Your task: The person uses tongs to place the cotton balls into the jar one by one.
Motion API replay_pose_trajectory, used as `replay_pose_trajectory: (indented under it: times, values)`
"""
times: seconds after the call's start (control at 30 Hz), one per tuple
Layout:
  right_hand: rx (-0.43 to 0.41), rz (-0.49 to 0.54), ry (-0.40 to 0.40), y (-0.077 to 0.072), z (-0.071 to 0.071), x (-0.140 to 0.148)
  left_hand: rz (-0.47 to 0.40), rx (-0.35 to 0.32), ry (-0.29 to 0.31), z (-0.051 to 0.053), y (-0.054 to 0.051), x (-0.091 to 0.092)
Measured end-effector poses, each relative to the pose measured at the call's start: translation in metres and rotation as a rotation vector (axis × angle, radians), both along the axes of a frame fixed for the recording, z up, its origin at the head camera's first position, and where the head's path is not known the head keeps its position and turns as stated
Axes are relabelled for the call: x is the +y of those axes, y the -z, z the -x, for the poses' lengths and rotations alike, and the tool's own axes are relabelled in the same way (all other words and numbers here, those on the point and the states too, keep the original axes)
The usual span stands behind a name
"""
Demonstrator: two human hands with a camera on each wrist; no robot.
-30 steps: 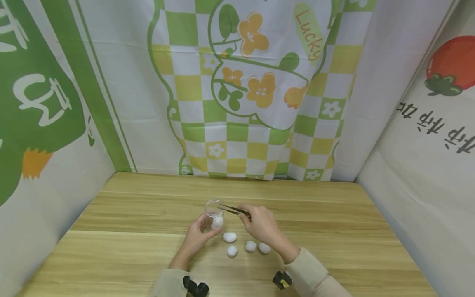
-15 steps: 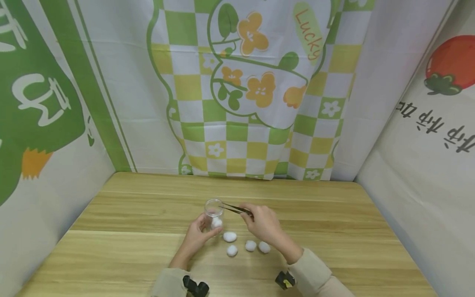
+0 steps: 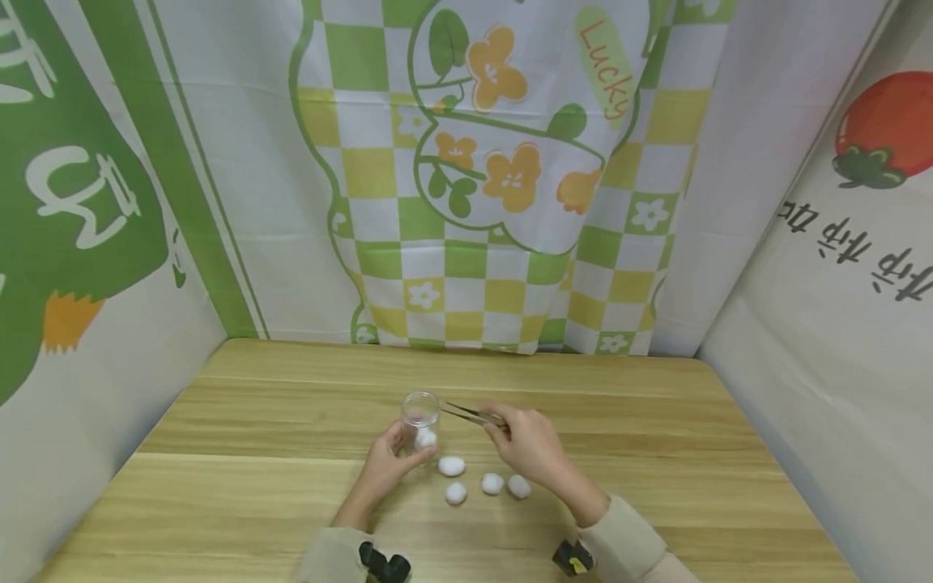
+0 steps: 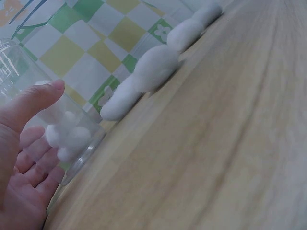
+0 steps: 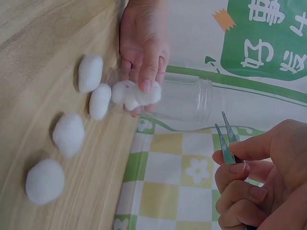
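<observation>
A clear jar point(image 3: 421, 411) stands upright on the table, its mouth uncovered, with several white cotton balls point(image 5: 134, 95) low inside it. My left hand point(image 3: 388, 460) holds the jar round its side, thumb across the front. Dark metal tweezers point(image 3: 474, 414) are pinched in my right hand point(image 3: 530, 441). Their tips are parted, hold nothing and stand just right of the jar's rim, apart from it. On the table to the right of the jar lie several loose cotton balls point(image 3: 492, 483), seen close up in the right wrist view as a row of white puffs point(image 5: 68, 134).
The wooden table point(image 3: 255, 494) runs back to a green and yellow checked curtain point(image 3: 466, 308). Printed cloth walls point(image 3: 824, 389) close in both sides. A black wrist camera point(image 3: 385, 563) sits at the left cuff, another point(image 3: 572, 559) at the right cuff.
My right hand has drawn back to the right with the tweezers, so their tips went from over the jar's mouth to beside its rim. The left hand and jar stayed put.
</observation>
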State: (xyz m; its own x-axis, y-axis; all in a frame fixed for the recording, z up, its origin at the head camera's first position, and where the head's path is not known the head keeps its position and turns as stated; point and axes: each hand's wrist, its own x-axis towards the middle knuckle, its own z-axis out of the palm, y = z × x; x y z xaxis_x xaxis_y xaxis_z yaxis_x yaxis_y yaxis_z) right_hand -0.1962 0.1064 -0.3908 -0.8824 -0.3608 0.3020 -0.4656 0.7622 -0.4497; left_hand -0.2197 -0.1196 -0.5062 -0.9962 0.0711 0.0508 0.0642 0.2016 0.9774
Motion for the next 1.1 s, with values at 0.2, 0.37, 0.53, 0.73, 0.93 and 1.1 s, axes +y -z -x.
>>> replay_pose_trajectory:
  times: [0.2,0.37,0.53,0.73,0.93,1.1]
  values:
    - [-0.017,-0.005,0.006,0.001,-0.002,0.002,0.011,-0.008,-0.008,0.0,-0.001,0.0]
    - [-0.028,-0.012,0.017,0.003,-0.003,0.006,0.006,-0.004,-0.009,0.0,0.0,0.0]
    - [-0.032,-0.017,0.017,0.005,-0.003,0.014,-0.002,-0.006,-0.007,0.0,0.0,0.0]
    - [-0.011,-0.031,-0.052,0.007,-0.002,0.027,-0.005,-0.008,-0.001,-0.001,-0.001,0.0]
    - [0.008,-0.072,-0.123,0.014,0.003,0.043,0.0,-0.011,-0.006,-0.002,-0.002,0.001]
    - [-0.006,-0.078,-0.157,0.018,0.006,0.052,0.01,-0.012,-0.009,-0.002,-0.002,0.0]
